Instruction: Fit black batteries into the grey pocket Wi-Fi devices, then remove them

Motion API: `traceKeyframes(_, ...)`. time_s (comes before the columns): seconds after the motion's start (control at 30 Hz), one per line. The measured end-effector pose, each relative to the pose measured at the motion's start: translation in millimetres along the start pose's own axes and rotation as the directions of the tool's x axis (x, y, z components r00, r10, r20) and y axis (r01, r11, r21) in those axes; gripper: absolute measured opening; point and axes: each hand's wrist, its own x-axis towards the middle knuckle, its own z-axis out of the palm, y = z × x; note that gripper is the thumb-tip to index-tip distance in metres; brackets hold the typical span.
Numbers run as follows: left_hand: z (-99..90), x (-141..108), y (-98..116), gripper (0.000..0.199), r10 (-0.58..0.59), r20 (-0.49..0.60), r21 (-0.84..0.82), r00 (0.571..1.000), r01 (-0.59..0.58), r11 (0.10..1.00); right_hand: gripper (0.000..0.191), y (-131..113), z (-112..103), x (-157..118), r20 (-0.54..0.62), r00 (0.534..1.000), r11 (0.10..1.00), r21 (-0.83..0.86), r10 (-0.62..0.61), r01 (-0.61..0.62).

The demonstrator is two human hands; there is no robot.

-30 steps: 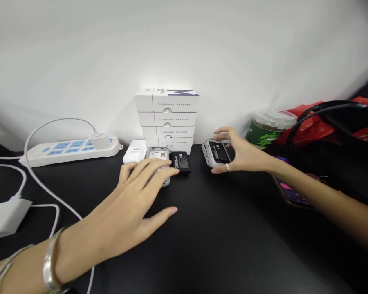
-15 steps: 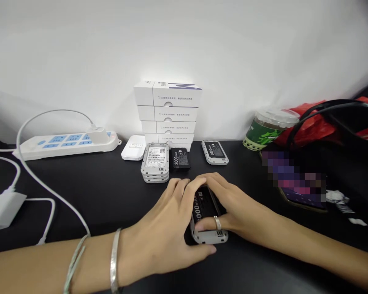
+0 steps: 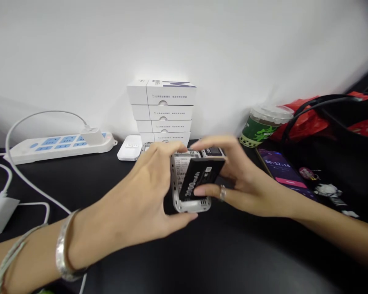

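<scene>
My left hand (image 3: 150, 183) grips a white device with its back off (image 3: 191, 206), fingers over the far edge and thumb at the near end. A printed label shows inside the device's open bay. My right hand (image 3: 239, 179) holds a black battery (image 3: 202, 177) marked mAh, thumb on its printed face; its other fingers are partly hidden behind. The battery stands tilted, its lower end still within the bay and its upper end raised. Behind the hands, another device with a battery in it (image 3: 213, 151) lies partly covered on the table.
White boxes (image 3: 168, 112) stand stacked by the wall, with white covers (image 3: 129, 148) beside them. A power strip (image 3: 58, 147) and cables lie left. To the right are a drink cup (image 3: 260, 126), a phone (image 3: 282, 167), small charms (image 3: 328, 190) and a red bag (image 3: 306, 122).
The battery, which lay flat in the device, is now tipped up with my right hand on it. Both hands and the device have moved up and left in view.
</scene>
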Motion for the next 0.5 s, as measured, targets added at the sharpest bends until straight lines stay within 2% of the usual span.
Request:
traceKeyframes(0.07,-8.6,5.4,-11.7,0.087,-0.050,-0.013,0.020,0.999,0.050,0.999,0.055,2.8,-1.7,13.0,-0.177,0.984,0.997,0.080,0.019,-0.005)
traceKeyframes(0.13,-16.4,7.6,-26.6,0.083,-0.115,-0.014,0.001,0.993,0.115,0.993,0.055,11.5,-5.8,27.0,-0.357,0.929,0.988,0.148,0.095,-0.044)
traceKeyframes(0.17,-19.8,7.2,-34.9,0.080,-0.149,-0.004,-0.014,0.989,0.149,0.989,0.056,17.6,-8.4,33.3,-0.388,0.908,0.979,0.178,0.158,-0.094)
traceKeyframes(0.23,-25.0,3.3,-51.7,0.077,-0.201,0.024,-0.029,0.979,0.202,0.979,0.061,31.9,-12.8,42.5,-0.312,0.902,0.945,0.228,0.298,-0.234)
traceKeyframes(0.33,-27.3,-6.2,-72.4,0.077,-0.246,0.073,-0.012,0.967,0.247,0.969,0.067,51.8,-12.4,48.4,-0.086,0.894,0.882,0.233,0.439,-0.411)
traceKeyframes(0.4,-26.2,-11.4,-80.6,0.078,-0.252,0.109,0.017,0.962,0.251,0.968,0.064,61.0,-7.9,50.5,-0.026,0.890,0.873,0.210,0.455,-0.440)
traceKeyframes(0.5,-24.3,-13.6,-84.4,0.081,-0.249,0.128,0.084,0.960,0.240,0.967,0.058,69.8,-0.7,55.1,-0.010,0.886,0.878,0.142,0.464,-0.458)
